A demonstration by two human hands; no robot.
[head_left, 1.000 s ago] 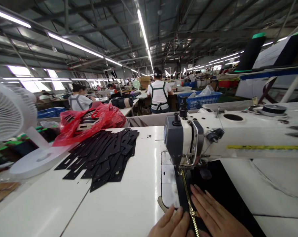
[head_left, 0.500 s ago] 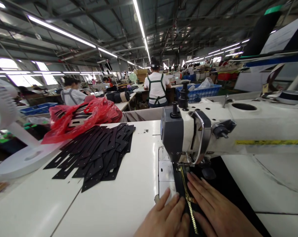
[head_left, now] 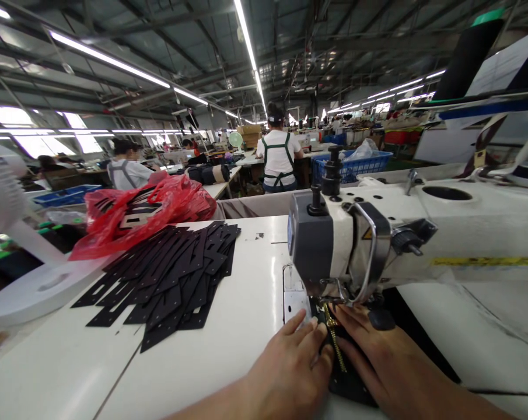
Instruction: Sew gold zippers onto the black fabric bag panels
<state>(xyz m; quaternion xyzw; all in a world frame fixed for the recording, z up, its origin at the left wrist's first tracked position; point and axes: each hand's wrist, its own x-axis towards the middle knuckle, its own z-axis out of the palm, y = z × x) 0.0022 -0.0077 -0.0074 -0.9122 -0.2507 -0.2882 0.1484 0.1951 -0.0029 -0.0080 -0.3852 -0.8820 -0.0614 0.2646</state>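
Observation:
A brass-toothed zipper [head_left: 336, 345] on black fabric [head_left: 349, 386] runs under the needle area of a sewing machine [head_left: 316, 242]. My left hand [head_left: 292, 361] lies on the fabric's left side, fingers slightly bent and apart, their tips near the metal needle plate [head_left: 295, 297]. Along the zipper's right side, my right hand [head_left: 371, 347] rests flat with fingers stretched toward the presser area, partly behind the machine head. The zipper slider [head_left: 331, 319] shows close to the right fingertips. The needle and presser foot are mostly hidden.
Black strips with small holes [head_left: 176, 280] lie piled on the white table [head_left: 246, 291] at left. Behind them is a red plastic bag [head_left: 145, 210] of similar pieces. A white fan [head_left: 49, 283] stands at far left. A co-worker [head_left: 279, 154] sits ahead, by a blue basket [head_left: 353, 166].
Both hands have moved forward with the fabric and zipper toward the machine. The slider is nearer the needle area. The view has shifted slightly.

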